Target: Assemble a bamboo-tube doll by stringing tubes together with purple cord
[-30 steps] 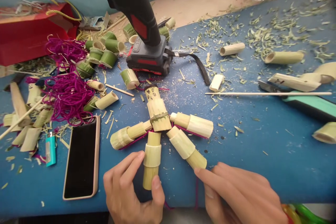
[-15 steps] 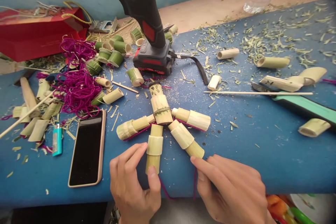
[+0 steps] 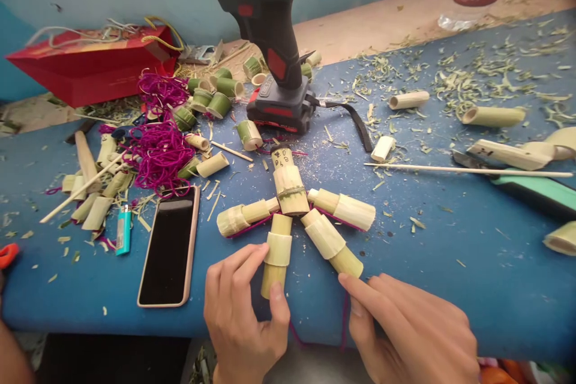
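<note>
A small jointed bamboo figure lies on the blue table, its marked head piece and ringed body [image 3: 290, 186] at the top. Two side limbs, a left arm [image 3: 243, 216] and a right arm [image 3: 348, 209], spread outward along purple string. My left hand [image 3: 247, 312] holds the lower left bamboo leg [image 3: 278, 249] lightly, index fingertip on its side and thumb near its bottom end. At the end of the lower right bamboo leg [image 3: 333, 243] is my right hand [image 3: 409, 330], fingers curled, index fingertip and thumb against it. Purple string [image 3: 344, 318] hangs below the legs, over the table edge.
Behind the figure stands a cordless drill [image 3: 281, 72]. To the left are a phone [image 3: 168, 249], a lighter [image 3: 123, 231], tangled purple string [image 3: 159, 159] and bamboo pieces. A skewer [image 3: 468, 170] and a teal-handled tool [image 3: 535, 192] lie right. Another person's arm [image 3: 11, 348] shows lower left.
The view has swung slightly left, so everything sits farther right in it. Another person's arm and an orange object now show at the left edge. My hands keep their places on the legs.
</note>
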A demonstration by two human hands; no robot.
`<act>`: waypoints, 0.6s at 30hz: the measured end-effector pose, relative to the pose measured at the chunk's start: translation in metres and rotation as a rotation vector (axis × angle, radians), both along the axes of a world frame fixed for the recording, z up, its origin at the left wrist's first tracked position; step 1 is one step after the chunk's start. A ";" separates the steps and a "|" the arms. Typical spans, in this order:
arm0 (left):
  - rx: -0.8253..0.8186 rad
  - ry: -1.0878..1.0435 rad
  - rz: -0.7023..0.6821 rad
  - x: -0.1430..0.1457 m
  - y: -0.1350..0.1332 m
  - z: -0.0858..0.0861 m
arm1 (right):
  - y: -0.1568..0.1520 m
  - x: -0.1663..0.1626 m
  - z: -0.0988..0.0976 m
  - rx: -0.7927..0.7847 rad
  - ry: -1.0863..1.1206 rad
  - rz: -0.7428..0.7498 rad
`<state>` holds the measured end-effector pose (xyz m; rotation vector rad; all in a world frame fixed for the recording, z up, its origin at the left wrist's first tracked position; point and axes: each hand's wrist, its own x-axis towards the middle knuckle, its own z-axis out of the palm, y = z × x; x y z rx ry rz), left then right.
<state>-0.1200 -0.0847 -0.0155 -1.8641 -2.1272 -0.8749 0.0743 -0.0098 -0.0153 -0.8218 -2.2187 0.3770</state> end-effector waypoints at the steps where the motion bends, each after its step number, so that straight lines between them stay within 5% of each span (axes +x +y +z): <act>1: 0.003 -0.003 0.005 0.000 0.000 0.000 | 0.000 0.000 0.000 -0.002 0.002 0.003; 18: 0.006 0.007 -0.013 0.000 0.004 0.001 | 0.001 -0.002 0.000 0.027 0.012 0.014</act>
